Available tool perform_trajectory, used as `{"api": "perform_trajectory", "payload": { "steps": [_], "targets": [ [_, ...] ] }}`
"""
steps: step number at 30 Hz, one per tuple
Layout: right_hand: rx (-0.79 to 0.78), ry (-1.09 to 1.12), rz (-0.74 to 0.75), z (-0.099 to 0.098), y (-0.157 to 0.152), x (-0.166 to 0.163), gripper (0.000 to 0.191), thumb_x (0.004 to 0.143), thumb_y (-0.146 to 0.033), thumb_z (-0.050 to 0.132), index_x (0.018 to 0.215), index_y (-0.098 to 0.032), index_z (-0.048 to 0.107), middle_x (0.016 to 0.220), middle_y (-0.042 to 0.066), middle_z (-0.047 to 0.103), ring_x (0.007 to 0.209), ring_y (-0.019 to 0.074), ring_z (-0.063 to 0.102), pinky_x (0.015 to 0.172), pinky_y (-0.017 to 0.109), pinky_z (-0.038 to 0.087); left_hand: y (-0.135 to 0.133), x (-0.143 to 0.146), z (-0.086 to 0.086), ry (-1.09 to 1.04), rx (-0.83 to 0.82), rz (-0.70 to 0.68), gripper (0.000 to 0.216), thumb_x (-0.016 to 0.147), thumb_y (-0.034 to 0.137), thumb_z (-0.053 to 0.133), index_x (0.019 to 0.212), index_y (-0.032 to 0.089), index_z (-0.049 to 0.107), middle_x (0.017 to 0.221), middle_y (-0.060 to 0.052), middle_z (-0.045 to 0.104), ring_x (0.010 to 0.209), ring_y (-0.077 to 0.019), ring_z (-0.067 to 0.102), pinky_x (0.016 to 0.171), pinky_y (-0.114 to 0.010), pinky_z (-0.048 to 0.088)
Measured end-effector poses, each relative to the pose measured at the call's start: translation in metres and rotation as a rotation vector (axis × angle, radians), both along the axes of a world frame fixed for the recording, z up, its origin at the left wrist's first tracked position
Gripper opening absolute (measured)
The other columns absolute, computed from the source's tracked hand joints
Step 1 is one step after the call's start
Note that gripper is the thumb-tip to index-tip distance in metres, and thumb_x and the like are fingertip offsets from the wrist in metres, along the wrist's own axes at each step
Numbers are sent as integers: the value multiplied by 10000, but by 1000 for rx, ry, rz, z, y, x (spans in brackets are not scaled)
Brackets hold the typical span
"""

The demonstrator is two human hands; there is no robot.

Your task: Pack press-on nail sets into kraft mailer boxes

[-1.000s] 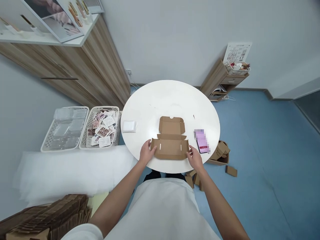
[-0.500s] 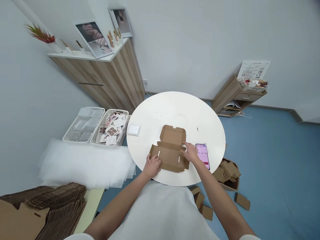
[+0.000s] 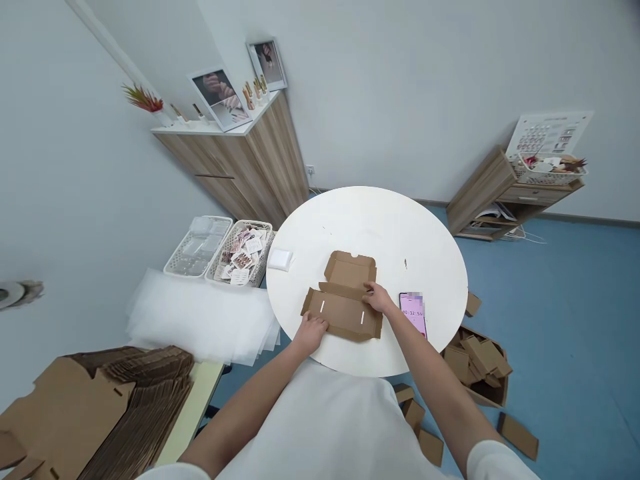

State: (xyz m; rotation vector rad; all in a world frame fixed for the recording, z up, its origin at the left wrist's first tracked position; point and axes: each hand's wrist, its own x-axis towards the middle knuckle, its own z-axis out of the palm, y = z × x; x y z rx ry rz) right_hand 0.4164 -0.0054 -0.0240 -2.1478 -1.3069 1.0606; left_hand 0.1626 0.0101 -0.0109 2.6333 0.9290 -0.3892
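A flat brown cardboard box blank (image 3: 345, 297) lies unfolded near the front of the round white table (image 3: 365, 220). My left hand (image 3: 311, 331) rests on its near left corner, fingers curled onto the cardboard edge. My right hand (image 3: 379, 297) presses on the blank's right side at the fold line, fingers bent over a side flap. A phone (image 3: 413, 313) with a pink screen lies just right of my right hand. A small white pad (image 3: 280, 259) sits at the table's left edge.
Two white baskets (image 3: 221, 245) stand left of the table, one with printed cards. White foam sheets (image 3: 200, 317) and a stack of flat cardboard blanks (image 3: 100, 407) lie at lower left. A box of cardboard scraps (image 3: 480, 363) sits on the blue floor at right.
My right hand moved from the blank's near right corner up to its right fold line. The left hand stayed at the near left corner. The camera view swung to the right.
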Motion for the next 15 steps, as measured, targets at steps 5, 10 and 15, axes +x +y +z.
{"api": "perform_trajectory", "payload": {
  "steps": [5, 10, 15],
  "targets": [
    [25, -60, -69, 3, -6, -16, 447, 710, -227, 528, 1153, -233, 470, 1117, 41, 576, 1018, 179, 529, 862, 338, 356, 3, 3, -4, 21, -1, -58, 297, 728, -7, 335, 874, 155, 536, 839, -85, 599, 829, -206, 566, 837, -359, 328],
    [53, -177, -1, 8, -29, -31, 515, 687, -121, 495, 1179, -263, 444, 1191, 25, 532, 1092, 189, 463, 940, 391, 237, 7, 9, -6, 23, -5, 9, 376, 772, 74, 371, 1131, 173, 421, 1037, -113, 538, 870, -214, 565, 732, -324, 393],
    [60, -264, 62, 7, -47, -39, 514, 699, -88, 439, 1176, -280, 453, 1160, 17, 540, 1081, 188, 437, 917, 379, 229, 11, 11, -7, -9, -7, 129, 836, 707, 189, 549, 1357, 203, 24, 1249, -153, 374, 810, -215, 590, 626, -282, 422]
  ]
}}
